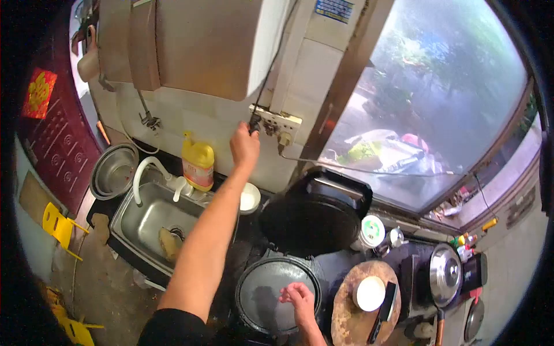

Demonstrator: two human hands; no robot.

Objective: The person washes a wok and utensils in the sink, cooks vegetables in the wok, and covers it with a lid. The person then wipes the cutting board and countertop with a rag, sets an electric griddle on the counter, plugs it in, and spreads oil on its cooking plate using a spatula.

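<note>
My left hand [246, 143] reaches up to the wall and is closed on a black plug [254, 122] at the left end of a stained white socket strip [280, 123]. A black cord runs upward from there. Over the round dark plate of an electric griddle [277, 294], my right hand [299, 297] hovers with its fingers curled and partly apart, holding nothing visible. The griddle's black lid [311, 222] stands raised behind the plate. Another plug [284, 138] sits in the strip's right part.
At left are a steel sink [150, 213] with a cloth, a steel basin [109, 173] and a yellow jug [197, 164]. A white bowl [250, 198] stands behind my left arm. Right of the griddle, a chopping board [344, 311] bears a bowl and cleaver [388, 303], beside a lidded pan [445, 274].
</note>
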